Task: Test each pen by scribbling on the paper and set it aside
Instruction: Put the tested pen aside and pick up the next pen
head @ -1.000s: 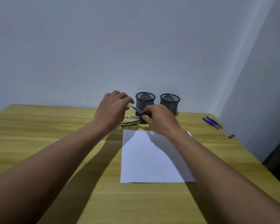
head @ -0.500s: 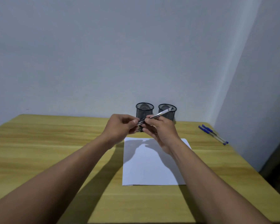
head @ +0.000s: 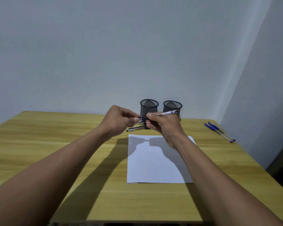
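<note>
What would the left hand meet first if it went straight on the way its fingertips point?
Probably the right hand, gripping the same pen just beyond where the left hand pinches it. The mesh cup behind looks farther back, though depth is unclear.

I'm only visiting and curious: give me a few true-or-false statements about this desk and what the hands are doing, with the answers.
1. The left hand and the right hand both hold one pen above the table. True.
2. The mesh cups are stuffed with pens. False: nothing sticks out of either cup.
3. Two blue pens lie near the table's right edge. True.
4. The paper is covered in thick scribbles. False: it looks nearly blank, with only the hands' shadows on it.
5. A few black pens lie on the table beyond the paper. True.
</note>
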